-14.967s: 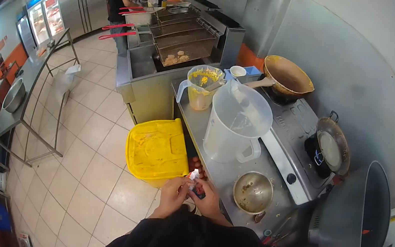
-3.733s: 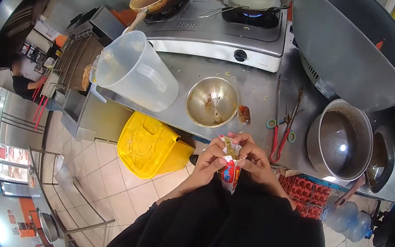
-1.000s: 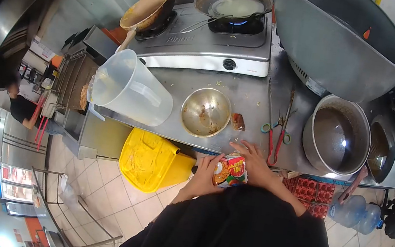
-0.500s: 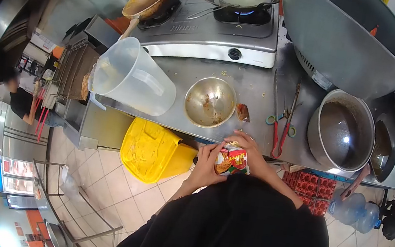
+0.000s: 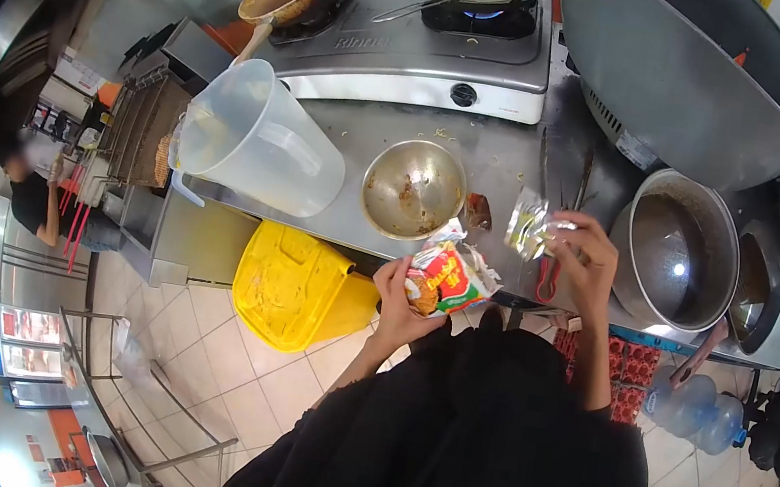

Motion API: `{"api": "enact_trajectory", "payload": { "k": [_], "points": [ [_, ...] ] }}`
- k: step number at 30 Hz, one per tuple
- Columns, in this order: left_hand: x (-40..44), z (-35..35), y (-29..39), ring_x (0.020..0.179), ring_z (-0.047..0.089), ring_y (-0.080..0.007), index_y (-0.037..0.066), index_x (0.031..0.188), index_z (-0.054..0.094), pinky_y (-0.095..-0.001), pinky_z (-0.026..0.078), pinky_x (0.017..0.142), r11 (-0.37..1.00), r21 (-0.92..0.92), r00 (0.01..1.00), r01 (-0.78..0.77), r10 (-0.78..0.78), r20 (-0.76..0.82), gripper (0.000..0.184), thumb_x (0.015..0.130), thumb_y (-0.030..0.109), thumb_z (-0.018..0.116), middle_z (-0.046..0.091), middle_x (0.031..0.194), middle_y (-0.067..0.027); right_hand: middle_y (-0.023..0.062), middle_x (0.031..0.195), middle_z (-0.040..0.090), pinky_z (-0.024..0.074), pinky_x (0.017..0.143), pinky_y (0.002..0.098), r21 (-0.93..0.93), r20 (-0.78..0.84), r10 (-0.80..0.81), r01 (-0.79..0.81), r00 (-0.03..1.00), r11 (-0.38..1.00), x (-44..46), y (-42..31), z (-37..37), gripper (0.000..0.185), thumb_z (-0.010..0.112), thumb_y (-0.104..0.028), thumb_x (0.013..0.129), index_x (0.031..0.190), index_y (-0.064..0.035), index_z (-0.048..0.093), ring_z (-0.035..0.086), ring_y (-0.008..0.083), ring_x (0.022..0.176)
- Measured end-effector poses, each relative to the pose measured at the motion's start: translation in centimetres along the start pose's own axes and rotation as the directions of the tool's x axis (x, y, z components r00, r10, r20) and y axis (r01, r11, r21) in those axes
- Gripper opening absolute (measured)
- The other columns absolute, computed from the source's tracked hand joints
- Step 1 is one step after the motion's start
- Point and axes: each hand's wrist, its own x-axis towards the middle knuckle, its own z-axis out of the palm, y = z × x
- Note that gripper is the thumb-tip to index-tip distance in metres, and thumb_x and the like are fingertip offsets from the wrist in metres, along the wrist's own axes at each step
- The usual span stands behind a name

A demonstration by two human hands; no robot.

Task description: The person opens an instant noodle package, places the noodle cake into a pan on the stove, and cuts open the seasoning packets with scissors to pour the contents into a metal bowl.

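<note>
we grip a torn-open red, green and white plastic packet in our left hand, fingers curled round its side, at the near edge of the steel worktop, its mouth tilted up, probably to keep the contents in. thumb and fingers of our right hand pinch shiny silver foil by one end over that same edge, seemingly to hold it clear of the packet. lettering on the silver-and-white gas stove reads "rinna", its ending unclear; the packet's bold print is too blurred to read.
</note>
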Motion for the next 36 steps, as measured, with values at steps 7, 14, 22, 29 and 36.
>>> {"api": "enact_trajectory", "payload": {
  "k": [7,14,22,29,36],
  "points": [
    [0.3,1.2,0.4,0.098,0.031,-0.0286,0.003,0.118,0.021,-0.0378,0.027,0.084,0.964,0.017,0.945,-0.267,0.265,-0.191,0.098,0.041,0.026,0.077,0.027,0.106,-0.0142,0.0136,0.099,0.051,0.0351,0.082,0.0293,-0.299,-0.077,-0.077,0.051,0.994,0.953,1.1,0.7,2.3,0.034,0.057,-0.011,0.069,0.102,-0.005,0.05,0.047,0.0263,0.096],
    [-0.4,1.8,0.8,0.1,0.031,-0.0281,0.002,0.118,0.02,-0.0382,0.027,0.085,0.977,0.002,0.961,-0.211,0.208,-0.181,0.099,0.041,0.025,0.078,0.027,0.11,-0.0147,0.01,0.088,0.055,0.0381,0.075,0.0269,-0.043,-0.007,0.083,-0.084,0.996,0.996,0.1,1.4,2.1,0.018,0.056,-0.01,0.069,0.086,-0.0026,0.057,0.05,0.0214,0.087],
    [-4.1,4.3,-3.1,0.103,0.031,-0.0274,0.004,0.117,0.017,-0.0361,0.027,0.088,0.945,-0.046,0.886,-0.323,0.285,-0.364,0.093,0.048,0.027,0.075,0.029,0.11,-0.0145,0.0072,0.095,0.05,0.0351,0.078,0.033,0.238,0.322,-0.246,0.174,0.914,0.956,-1.0,-4.0,3.0,0.012,0.061,-0.013,0.065,0.075,-0.0062,0.06,0.045,0.0233,0.093],
    [-4.4,4.7,-3.4,0.102,0.033,-0.0272,0.004,0.116,0.019,-0.0356,0.028,0.088,0.942,-0.045,0.886,-0.332,0.295,-0.357,0.089,0.05,0.024,0.074,0.029,0.11,-0.0147,0.0082,0.106,0.044,0.0303,0.084,0.0379,0.164,0.582,-0.38,0.354,0.719,0.921,-1.3,-6.5,4.1,0.018,0.065,-0.017,0.061,0.079,-0.0161,0.063,0.037,0.0294,0.102],
    [-3.1,4.3,-2.3,0.102,0.035,-0.0271,0.004,0.115,0.021,-0.0351,0.029,0.088,0.94,-0.01,0.882,-0.341,0.317,-0.348,0.084,0.052,0.021,0.073,0.03,0.11,-0.0148,0.009,0.104,0.043,0.0309,0.082,0.0393,-0.03,0.626,-0.305,0.413,0.718,0.91,-1.6,-6.2,4.3,0.017,0.063,-0.013,0.058,0.074,-0.0141,0.061,0.036,0.0293,0.103]
  ]
}}
